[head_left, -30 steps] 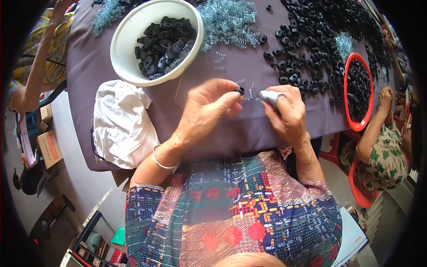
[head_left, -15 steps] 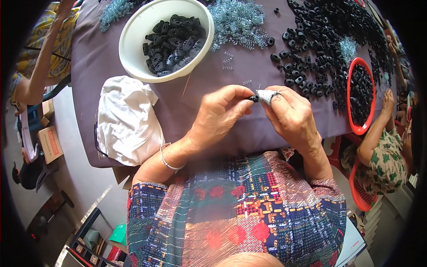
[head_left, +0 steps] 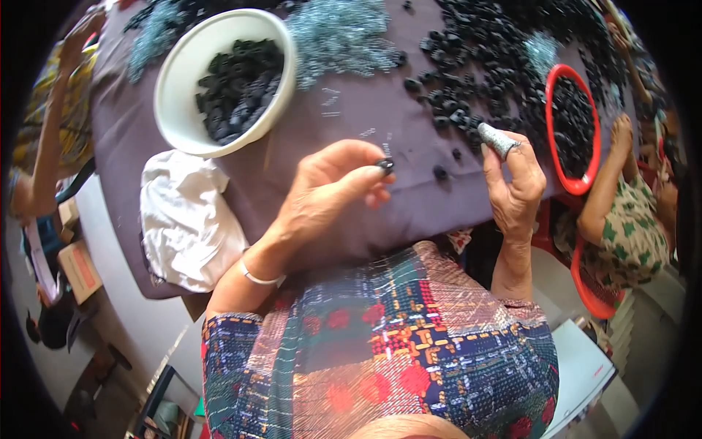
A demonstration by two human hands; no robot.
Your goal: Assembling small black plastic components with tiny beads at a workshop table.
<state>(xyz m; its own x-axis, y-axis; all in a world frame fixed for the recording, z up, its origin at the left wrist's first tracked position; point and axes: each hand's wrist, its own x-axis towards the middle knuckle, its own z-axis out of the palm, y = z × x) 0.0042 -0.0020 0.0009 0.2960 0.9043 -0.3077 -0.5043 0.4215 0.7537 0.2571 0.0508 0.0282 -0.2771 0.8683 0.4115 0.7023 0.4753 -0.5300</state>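
Observation:
My left hand [head_left: 325,179] pinches a small black plastic cord lock [head_left: 385,166] between thumb and fingertips, above the cloth-covered table. To the right, my right hand [head_left: 515,175] is raised near the edge of a spread of loose black plastic pieces [head_left: 457,110]. A silvery grey wrap [head_left: 497,139] covers its index finger. The index finger and thumb stand apart, with nothing visible between them. A few single metal springs [head_left: 330,102] lie on the cloth beyond my left hand. One loose black piece [head_left: 440,173] rests between my hands.
A white bowl [head_left: 167,110] of black pieces stands at the far left, beside a heap of springs [head_left: 340,40]. White cloth [head_left: 186,219] lies at the left table edge. A red-rimmed basket [head_left: 553,139] holds black pieces at the right, near another person's arm [head_left: 610,168].
My hands have parted: the right has moved right toward the loose pieces, while the left keeps the cord lock and has shifted slightly left. The whole view has shifted.

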